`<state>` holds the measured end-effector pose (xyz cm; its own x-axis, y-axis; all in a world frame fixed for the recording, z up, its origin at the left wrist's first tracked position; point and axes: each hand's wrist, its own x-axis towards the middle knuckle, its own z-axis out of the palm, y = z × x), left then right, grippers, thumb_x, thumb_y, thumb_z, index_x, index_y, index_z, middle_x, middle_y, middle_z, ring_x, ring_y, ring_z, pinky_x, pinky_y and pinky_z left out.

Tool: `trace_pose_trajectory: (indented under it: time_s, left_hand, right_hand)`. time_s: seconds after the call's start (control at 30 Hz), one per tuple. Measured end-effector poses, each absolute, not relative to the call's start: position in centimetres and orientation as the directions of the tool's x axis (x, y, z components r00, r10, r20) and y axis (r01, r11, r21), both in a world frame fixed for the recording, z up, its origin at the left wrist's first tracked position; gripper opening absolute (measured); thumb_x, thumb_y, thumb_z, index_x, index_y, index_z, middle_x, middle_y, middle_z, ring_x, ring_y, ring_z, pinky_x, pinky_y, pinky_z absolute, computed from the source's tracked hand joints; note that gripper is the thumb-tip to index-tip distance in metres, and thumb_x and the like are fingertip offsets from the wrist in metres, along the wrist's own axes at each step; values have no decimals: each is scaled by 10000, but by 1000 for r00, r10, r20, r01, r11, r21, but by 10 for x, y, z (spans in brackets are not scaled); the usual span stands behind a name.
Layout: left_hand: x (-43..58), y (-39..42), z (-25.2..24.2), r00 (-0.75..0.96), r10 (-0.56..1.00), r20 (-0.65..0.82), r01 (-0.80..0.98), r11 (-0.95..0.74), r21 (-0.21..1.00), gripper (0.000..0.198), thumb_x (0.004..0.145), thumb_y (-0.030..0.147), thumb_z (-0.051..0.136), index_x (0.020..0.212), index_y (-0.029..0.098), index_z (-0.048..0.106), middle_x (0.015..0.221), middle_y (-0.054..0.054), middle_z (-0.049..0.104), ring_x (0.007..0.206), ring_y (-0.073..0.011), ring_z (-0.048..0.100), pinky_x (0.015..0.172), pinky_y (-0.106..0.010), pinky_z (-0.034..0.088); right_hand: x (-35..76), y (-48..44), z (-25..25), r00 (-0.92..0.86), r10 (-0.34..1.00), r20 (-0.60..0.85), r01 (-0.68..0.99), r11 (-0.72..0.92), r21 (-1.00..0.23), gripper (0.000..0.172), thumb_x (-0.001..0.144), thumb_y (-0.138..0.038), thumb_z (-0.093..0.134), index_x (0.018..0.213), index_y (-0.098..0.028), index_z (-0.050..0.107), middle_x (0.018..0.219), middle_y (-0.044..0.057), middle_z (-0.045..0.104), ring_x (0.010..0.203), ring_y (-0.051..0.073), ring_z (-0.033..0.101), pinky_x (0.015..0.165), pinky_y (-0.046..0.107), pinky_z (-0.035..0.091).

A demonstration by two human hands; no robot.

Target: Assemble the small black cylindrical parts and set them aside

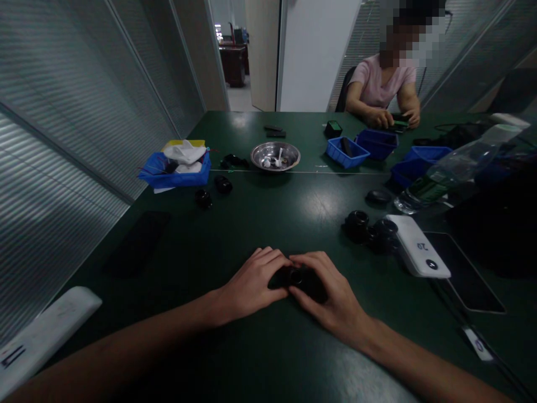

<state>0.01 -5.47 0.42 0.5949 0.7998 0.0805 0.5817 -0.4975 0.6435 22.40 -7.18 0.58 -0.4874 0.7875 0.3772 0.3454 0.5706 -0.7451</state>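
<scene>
Low over the green table (235, 235), my left hand (251, 284) and my right hand (331, 288) curve toward each other with their fingertips nearly meeting. Between them is a small black part (295, 275) with a round, ring-like opening facing up. Fingers and thumbs of both hands close on it from either side, hiding much of its outline. To the right of my right hand stand black cylindrical parts (357, 225), whose exact kind I cannot make out.
A metal bowl (257, 161) holds small white pieces. Blue bins (175, 179) stand left and right. On the right are a bottle (436, 178), a white power bank (413, 246) and a dark tablet (470, 274). Across the table a person (381, 84) handles a dark object.
</scene>
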Motion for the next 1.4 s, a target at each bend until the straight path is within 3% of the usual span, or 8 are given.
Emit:
trace_pose_trajectory:
  time_s: [0.17, 0.33, 0.5, 0.77, 0.93, 1.1, 1.27, 1.4]
  left_hand:
    - [0, -54, 1, 598, 796, 87, 590, -512, 624, 255, 907, 264, 771, 1092, 198, 608, 1141, -62, 664, 1101, -270, 604, 1036, -461, 423]
    - [1, -54, 1, 603, 792, 100, 579, -520, 628, 295, 920, 302, 770, 1143, 209, 602, 1159, -62, 670, 1110, -270, 606, 1026, -453, 428]
    - [0, -55, 2, 588, 804, 87, 595, -503, 628, 242, 902, 256, 768, 1072, 205, 604, 1133, -55, 669, 1092, -268, 609, 1027, -453, 424]
    - [1, -54, 6, 595, 801, 72, 594, -498, 632, 248, 904, 258, 772, 1090, 200, 620, 1145, -50, 671, 1094, -260, 608, 1013, -438, 428]
    - [1, -54, 6, 589, 805, 71, 592, -490, 640, 298, 892, 252, 788, 1130, 194, 619, 1168, -50, 667, 1122, -264, 604, 1044, -451, 411]
    - [0, -54, 6, 599, 798, 64, 582, -489, 650, 320, 884, 216, 792, 1156, 218, 624, 1170, -36, 672, 1117, -254, 605, 1023, -437, 414]
    - [0, -54, 6, 595, 801, 67, 588, -490, 644, 275, 896, 247, 783, 1113, 204, 619, 1130, -42, 668, 1086, -257, 604, 998, -436, 422]
    - [0, -54, 7, 596, 800, 72, 578, -489, 654, 294, 894, 232, 787, 1136, 217, 620, 1155, -36, 670, 1114, -258, 607, 1024, -446, 412]
  right_hand:
    - [224, -73, 7, -567, 731, 381, 256, 596, -761, 508, 941, -134, 605, 1424, -254, 503, 1278, 102, 622, 1187, 269, 592, 993, 459, 543]
    - [224, -73, 6, -500, 780, 377, 322, 572, -755, 487, 952, -208, 678, 1408, -265, 516, 1267, 113, 609, 1145, 274, 604, 948, 461, 562]
    - [225, -73, 10, -547, 746, 379, 250, 578, -777, 444, 977, -153, 575, 1406, -251, 516, 1258, 112, 622, 1171, 269, 598, 978, 470, 552]
    - [225, -74, 10, -502, 775, 384, 299, 572, -764, 389, 978, -177, 620, 1354, -247, 549, 1215, 90, 636, 1113, 246, 616, 945, 432, 551]
    - [225, -74, 11, -535, 737, 412, 248, 604, -758, 464, 964, -150, 576, 1415, -234, 509, 1294, 115, 609, 1206, 274, 578, 1009, 473, 530]
    - [225, -74, 7, -474, 786, 397, 320, 574, -754, 431, 969, -202, 652, 1378, -251, 526, 1193, 93, 630, 1089, 252, 609, 926, 439, 542]
    - [226, -74, 11, -509, 771, 383, 246, 557, -793, 425, 974, -160, 568, 1388, -241, 519, 1248, 100, 622, 1146, 251, 610, 973, 444, 542]
    - [225, -74, 15, -479, 779, 404, 296, 577, -761, 464, 954, -182, 600, 1405, -233, 508, 1245, 114, 622, 1127, 266, 611, 952, 457, 550]
